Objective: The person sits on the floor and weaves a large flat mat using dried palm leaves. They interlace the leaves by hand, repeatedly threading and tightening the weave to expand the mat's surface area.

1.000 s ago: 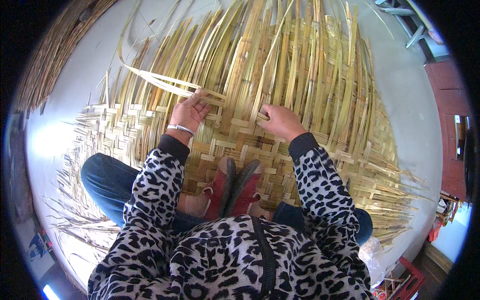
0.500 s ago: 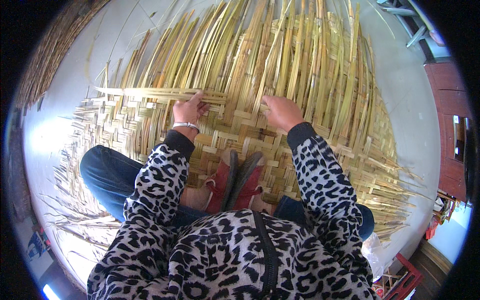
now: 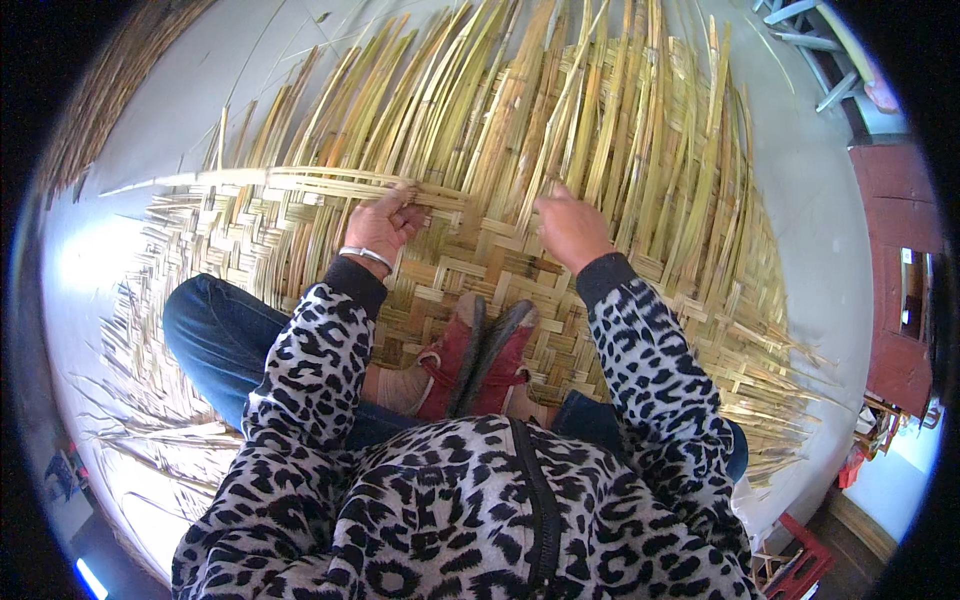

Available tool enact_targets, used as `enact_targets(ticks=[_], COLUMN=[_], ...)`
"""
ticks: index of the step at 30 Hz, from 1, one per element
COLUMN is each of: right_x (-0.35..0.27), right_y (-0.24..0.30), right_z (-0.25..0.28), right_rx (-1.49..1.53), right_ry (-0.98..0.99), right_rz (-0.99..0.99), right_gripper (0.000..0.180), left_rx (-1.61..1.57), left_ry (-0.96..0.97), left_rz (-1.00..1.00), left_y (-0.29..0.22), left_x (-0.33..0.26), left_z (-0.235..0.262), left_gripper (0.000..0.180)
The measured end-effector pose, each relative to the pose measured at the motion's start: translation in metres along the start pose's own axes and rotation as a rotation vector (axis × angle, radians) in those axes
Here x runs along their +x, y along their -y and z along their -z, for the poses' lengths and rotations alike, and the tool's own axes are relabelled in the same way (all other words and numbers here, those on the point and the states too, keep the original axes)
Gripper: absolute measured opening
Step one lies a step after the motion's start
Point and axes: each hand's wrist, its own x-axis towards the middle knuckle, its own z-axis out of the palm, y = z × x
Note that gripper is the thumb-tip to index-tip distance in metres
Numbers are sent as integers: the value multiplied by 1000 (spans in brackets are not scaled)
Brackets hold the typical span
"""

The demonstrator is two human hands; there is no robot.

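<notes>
Below my hands lies a large mat (image 3: 500, 262) of flat yellow-green split reed strips, woven near me and loose at the far side. My left hand (image 3: 386, 226), with a bracelet at its wrist, is closed on a flat bundle of crosswise reed strips (image 3: 300, 180). That bundle runs left across the lengthwise strips, and its right end lies just past my fingers. My right hand (image 3: 574, 232) pinches at the lengthwise reed strips (image 3: 562, 130) to the right of the bundle's end. Its fingertips are partly hidden by the hand itself.
My feet in red shoes (image 3: 446, 362) rest on the woven part, between my bent knees. Loose strip ends (image 3: 770, 400) fan out at the mat's right edge. A dark bundle of stalks (image 3: 105, 95) lies far left. Reddish-brown furniture (image 3: 895, 250) and a red crate (image 3: 800, 560) stand at right.
The crosswise bundle now lies straighter, with its right end a little farther right and its tip stretched left. My right hand has shifted slightly right, still at the lengthwise strips.
</notes>
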Motion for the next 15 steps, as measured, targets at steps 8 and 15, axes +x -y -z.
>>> enact_targets(ticks=[8, 15], right_x=[49, 91], right_y=[66, 93], right_z=[-4, -14], right_rx=[320, 272], right_ry=[-20, 151], right_rz=[154, 149], right_gripper=[41, 27], left_rx=[-403, -121], left_ry=[-267, -496], left_rz=[-177, -246], left_y=[-80, -136], left_x=[-2, 8], left_z=[32, 62], left_gripper=[38, 56])
